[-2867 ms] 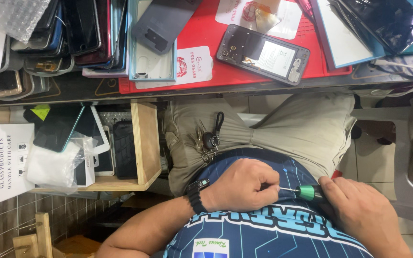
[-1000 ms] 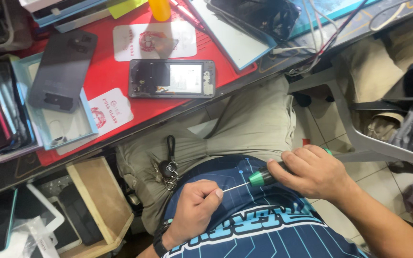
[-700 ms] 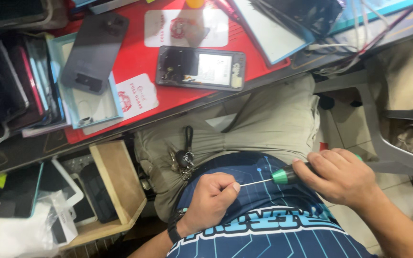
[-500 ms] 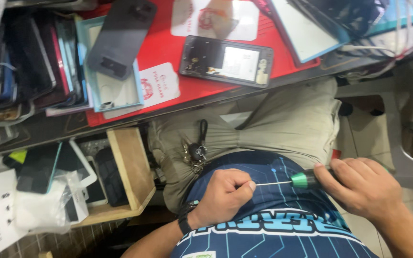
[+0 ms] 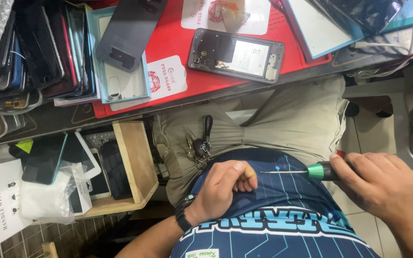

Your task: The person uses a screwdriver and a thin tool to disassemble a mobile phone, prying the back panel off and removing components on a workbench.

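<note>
The person sits low under the edge of a workbench, hands in the lap. The right hand point(image 5: 383, 184) has its fingers curled tight around the green-collared handle of a small screwdriver point(image 5: 307, 171). Its thin metal shaft points across the blue shirt toward the left hand point(image 5: 223, 188). The left hand is closed into a loose fist just past the tip; I cannot tell if something tiny is pinched inside.

The screwdriver looks light and stiff, but the shaft is thin and the tip sharp, so I think the fat handle is the safe place to hold it.

Up from the screwdriver, on the red mat point(image 5: 178, 48), lies an opened phone point(image 5: 235, 55) with its back off. It looks easy to break. A bunch of keys point(image 5: 199, 148) hangs at the trouser waist, just above the left hand.
</note>
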